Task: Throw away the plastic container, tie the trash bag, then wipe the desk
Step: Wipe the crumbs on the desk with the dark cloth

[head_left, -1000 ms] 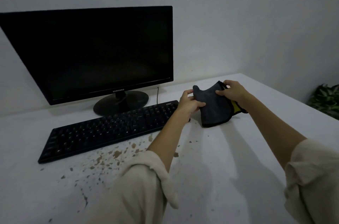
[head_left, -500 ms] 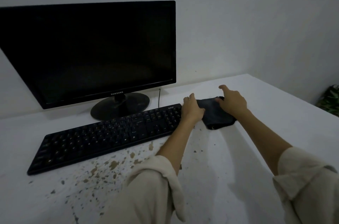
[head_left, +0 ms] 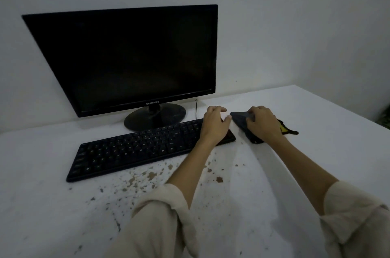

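A: Report the position of the wiping item.

B: The dark grey folded cloth with a yellow-and-black edge (head_left: 242,123) lies flat on the white desk top (head_left: 316,131), just beside the right end of the black rectangular computer keyboard (head_left: 137,148).

A: State of the right hand?

B: The right hand (head_left: 262,123) rests palm down on the cloth, fingers curled and close together, pressing it to the desk.

A: State of the left hand?

B: The left hand (head_left: 215,123) covers the keyboard's right end, fingers bent and slightly spread; its thumb sits near the cloth's left corner. Whether it grips the keyboard cannot be told.

A: Surface condition?

B: Brown crumb-like specks (head_left: 150,175) are scattered on the desk in front of the keyboard. The black flat-screen monitor on a round base (head_left: 130,59) stands behind the keyboard, its screen dark.
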